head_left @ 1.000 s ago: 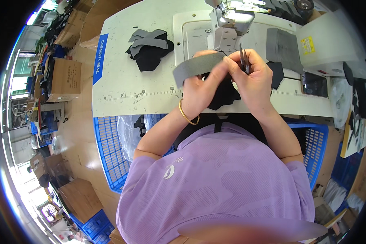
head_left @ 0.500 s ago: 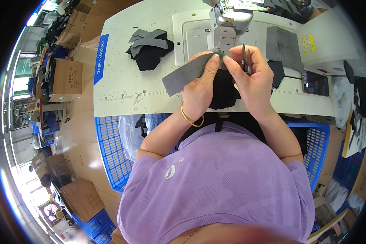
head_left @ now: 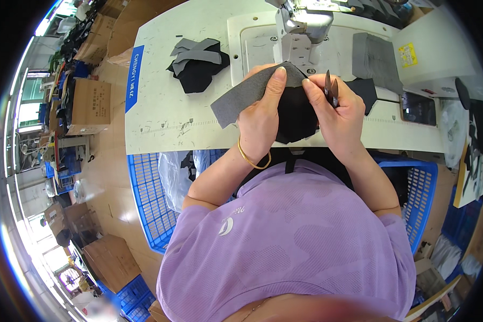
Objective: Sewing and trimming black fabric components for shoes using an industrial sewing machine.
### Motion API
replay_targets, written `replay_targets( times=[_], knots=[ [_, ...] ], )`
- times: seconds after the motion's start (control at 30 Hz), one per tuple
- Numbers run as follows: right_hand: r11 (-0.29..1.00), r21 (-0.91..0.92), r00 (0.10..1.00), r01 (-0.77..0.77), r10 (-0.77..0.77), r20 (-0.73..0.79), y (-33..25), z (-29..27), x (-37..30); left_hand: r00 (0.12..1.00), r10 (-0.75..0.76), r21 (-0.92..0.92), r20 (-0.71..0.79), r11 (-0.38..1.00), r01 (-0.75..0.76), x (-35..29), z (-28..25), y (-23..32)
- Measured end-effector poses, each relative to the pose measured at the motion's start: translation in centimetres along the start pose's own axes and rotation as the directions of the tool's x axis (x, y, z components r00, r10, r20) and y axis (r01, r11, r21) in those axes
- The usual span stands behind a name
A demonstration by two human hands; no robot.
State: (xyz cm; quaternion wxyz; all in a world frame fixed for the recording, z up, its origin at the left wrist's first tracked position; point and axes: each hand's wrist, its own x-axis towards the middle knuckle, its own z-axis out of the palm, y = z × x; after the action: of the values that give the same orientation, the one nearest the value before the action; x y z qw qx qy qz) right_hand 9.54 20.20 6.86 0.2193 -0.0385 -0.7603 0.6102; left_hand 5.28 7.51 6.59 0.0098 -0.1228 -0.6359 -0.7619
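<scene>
My left hand pinches a grey fabric strip with the thumb on top, and the strip's free end sticks out to the left. A black fabric piece hangs below the strip between my hands. With thumb and forefinger, my right hand grips the edge of the black piece near the strip's right end. Small dark thread snips are tucked in the same hand, blades pointing up. Whether strip and black piece are joined is hidden by my fingers.
Ahead stands a sewing machine on a pale table. Black pieces with grey strips lie at left, a grey fabric stack at right. A phone rests near the right edge. Blue baskets sit below.
My right hand has shifted slightly right, away from the left thumb, along the fabric edge. The strip has turned a little, and more of the black piece shows between my hands.
</scene>
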Motion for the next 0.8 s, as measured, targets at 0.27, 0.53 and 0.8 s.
replay_targets(
  times=[0.27, 0.53, 0.8],
  knots=[
    [0.995, -0.053, 0.996, 0.079, -0.081, -0.043, 0.6, 0.3, 0.2, 0.986, -0.165, -0.175, -0.003, 0.971, 0.162, -0.5, 0.2, -0.1],
    [0.989, -0.063, 0.990, 0.130, -0.133, -0.042, 0.0, 0.3, 0.0, 0.985, -0.169, -0.231, 0.016, 0.958, 0.168, -0.4, 0.4, 0.2],
    [0.988, -0.067, 0.990, 0.142, -0.143, -0.011, 0.4, 0.4, 0.2, 0.982, -0.189, -0.203, 0.009, 0.961, 0.187, -0.6, 0.6, 1.1]
  ],
)
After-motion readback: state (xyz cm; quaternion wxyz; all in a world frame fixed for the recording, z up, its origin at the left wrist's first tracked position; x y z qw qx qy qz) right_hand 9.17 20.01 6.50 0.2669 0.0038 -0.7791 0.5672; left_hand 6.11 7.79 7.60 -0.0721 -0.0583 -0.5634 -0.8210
